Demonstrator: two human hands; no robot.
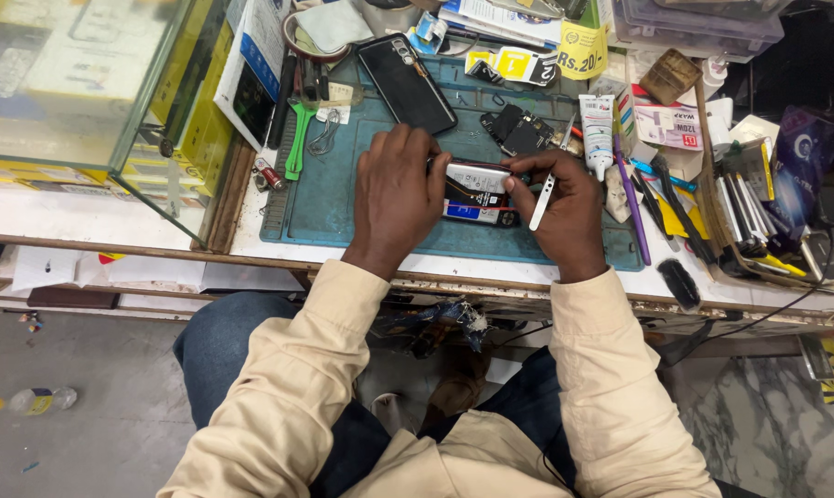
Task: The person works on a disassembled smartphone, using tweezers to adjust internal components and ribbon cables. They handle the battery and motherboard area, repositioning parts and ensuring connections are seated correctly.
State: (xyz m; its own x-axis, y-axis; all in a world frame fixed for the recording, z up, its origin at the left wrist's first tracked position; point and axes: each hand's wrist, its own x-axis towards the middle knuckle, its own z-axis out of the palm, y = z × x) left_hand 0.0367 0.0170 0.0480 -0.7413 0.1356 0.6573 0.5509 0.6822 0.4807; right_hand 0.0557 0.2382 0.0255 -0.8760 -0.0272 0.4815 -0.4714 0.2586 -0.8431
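**Opened phone held at mid-repair**

The left hand [394, 195] clamps the opened phone [477, 192] on the teal work mat [343, 198]; the right hand [555, 207] steadies its other edge, with a white pry tool [542, 201] pinched in its closed grip. The back cover [406, 81] is already off and removed parts [518, 131] lie loose; reassembly looks undone. A glue tube [597, 129] stands near. The tray [712, 217] at the bench's right holds tools.

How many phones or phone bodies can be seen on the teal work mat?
2. An opened phone body lies between the left hand and right hand; a black glossy phone lies face-down at the mat's far edge. Clutter may hide more.
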